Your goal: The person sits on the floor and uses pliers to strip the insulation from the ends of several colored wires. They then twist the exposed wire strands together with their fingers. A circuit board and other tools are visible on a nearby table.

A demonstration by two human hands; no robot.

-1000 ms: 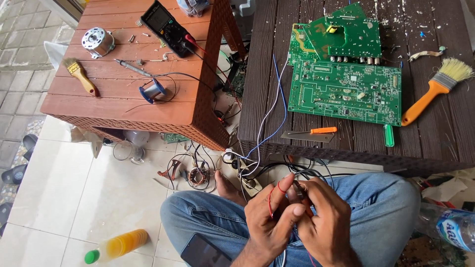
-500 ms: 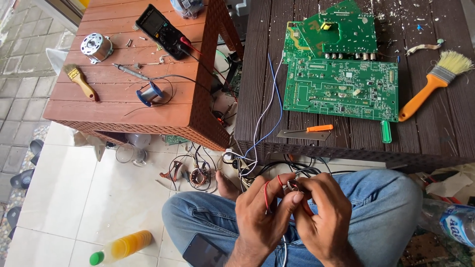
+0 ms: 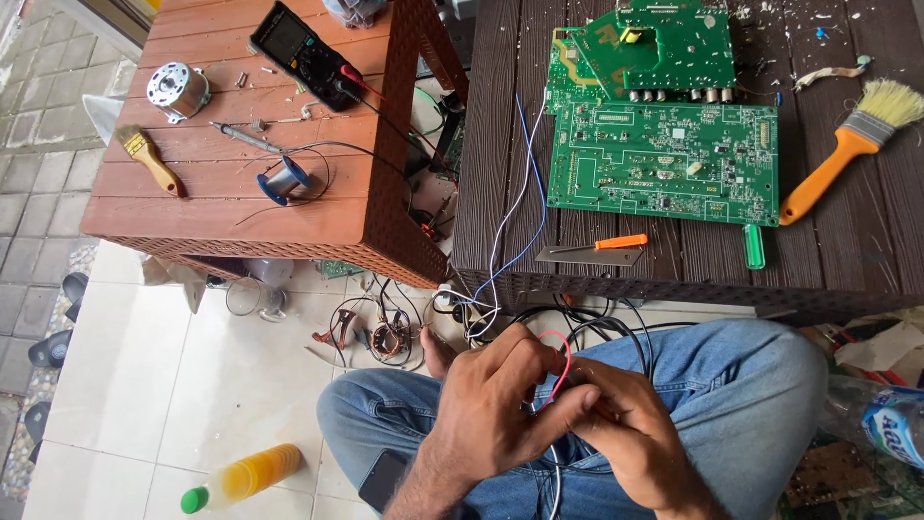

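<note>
My left hand (image 3: 500, 404) and my right hand (image 3: 630, 429) meet over my lap, above my blue jeans (image 3: 731, 385). Both pinch a thin red wire (image 3: 560, 358) that loops up between the fingers. Black cables (image 3: 602, 327) run from the hands toward the dark table edge, and one hangs down below them. Blue and white wires (image 3: 520, 202) rise from the floor tangle to the green circuit board (image 3: 664, 159). What the fingertips grip beneath the wire is hidden.
The dark slatted table (image 3: 866, 260) carries two green boards, an orange-handled brush (image 3: 847, 144), an orange screwdriver (image 3: 606, 244). The brown table (image 3: 192, 217) holds a multimeter (image 3: 303, 53), motor (image 3: 176, 90), solder spool (image 3: 279, 181), small brush (image 3: 149, 159). An orange-liquid bottle (image 3: 245, 479) lies on tiles.
My hands have shifted slightly left and lower in view while working the red wire; its loop now stands up between the fingers. The camera view drifted a little.
</note>
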